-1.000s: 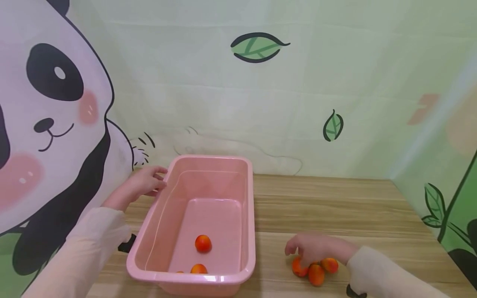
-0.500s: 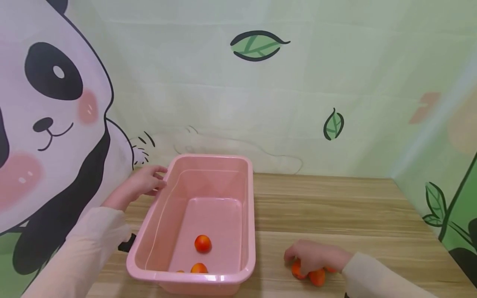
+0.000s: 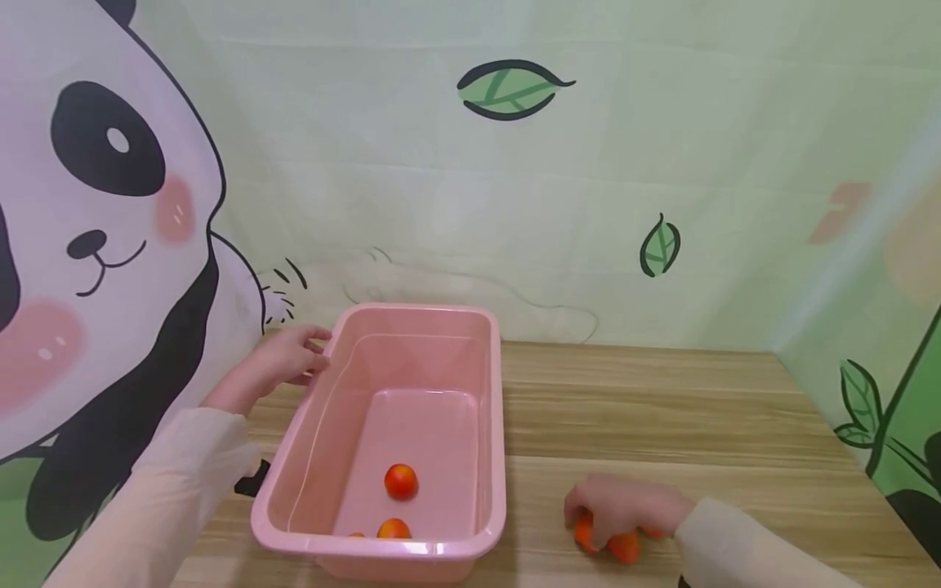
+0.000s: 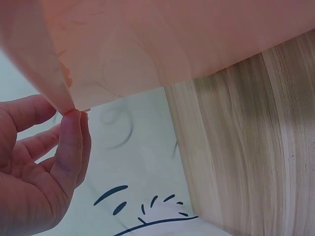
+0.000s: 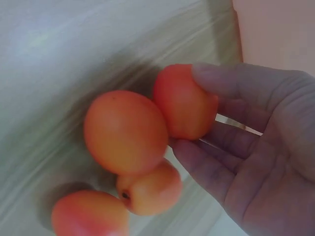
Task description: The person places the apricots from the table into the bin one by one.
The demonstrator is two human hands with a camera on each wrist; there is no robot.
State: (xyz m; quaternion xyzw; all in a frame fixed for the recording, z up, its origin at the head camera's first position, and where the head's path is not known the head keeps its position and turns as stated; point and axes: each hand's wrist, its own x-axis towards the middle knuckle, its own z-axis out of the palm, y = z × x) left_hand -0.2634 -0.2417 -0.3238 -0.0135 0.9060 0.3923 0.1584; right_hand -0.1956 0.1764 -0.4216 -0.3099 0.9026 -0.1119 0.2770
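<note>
A long, pink plastic tub with rounded corners [image 3: 497,441] sits on the brown wood-grain tabletop [image 3: 625,400]. The person's left hand [image 3: 290,359] pinches the tub's rim at about 10 o'clock, with thumb and fingers on the edge.

Two round red-orange fruits are in the tub: one [image 3: 400,482] lies on the bottom, toward 6 o'clock, and another [image 3: 394,529] is closer to the near wall, which hides part of it. A tiny bit of orange [image 3: 356,536] peeks out at 7 o'clock.

The right hand [image 3: 621,506] is outside the tub, between 3 and 4 o'clock. Its thumb and fingers grip a smooth red-orange fruit [image 5: 184,105]. In the right wrist view, a big orange fruit [image 5: 126,132] is right beside it at 8 o'clock. From that big one, a fruit with a dark dip [image 5: 152,189] is at 5 o'clock, and a red-and-yellow fruit [image 5: 91,214] is at 7 o'clock.
</note>
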